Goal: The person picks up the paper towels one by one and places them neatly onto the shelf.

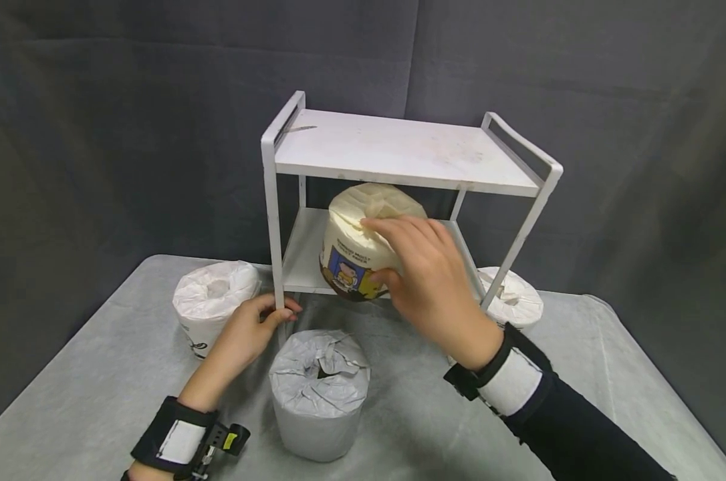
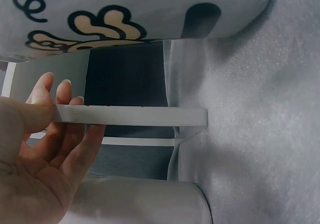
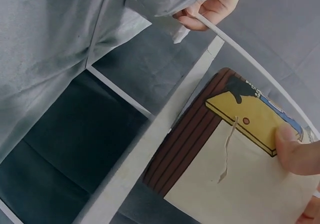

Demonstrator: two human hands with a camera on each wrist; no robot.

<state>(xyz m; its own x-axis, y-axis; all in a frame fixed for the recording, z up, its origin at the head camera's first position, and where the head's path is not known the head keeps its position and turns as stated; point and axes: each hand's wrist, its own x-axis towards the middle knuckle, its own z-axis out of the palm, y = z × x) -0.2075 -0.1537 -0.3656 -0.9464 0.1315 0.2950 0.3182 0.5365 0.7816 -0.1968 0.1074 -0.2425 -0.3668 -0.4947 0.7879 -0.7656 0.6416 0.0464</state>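
Observation:
A cream-wrapped toilet paper roll with a cartoon print tilts at the front of the lower shelf of a white two-tier rack. My right hand grips it, fingers over the top and thumb on the printed side. In the right wrist view the brown-striped end of the roll overlaps the shelf's front edge. Low on the rack, my left hand holds the front left leg. The left wrist view shows the thumb and fingers around that leg.
A white-wrapped roll stands in front of the rack, near the left hand. Another roll is left of the rack, and a third lies behind the right leg. Grey cloth covers the table; a dark curtain hangs behind.

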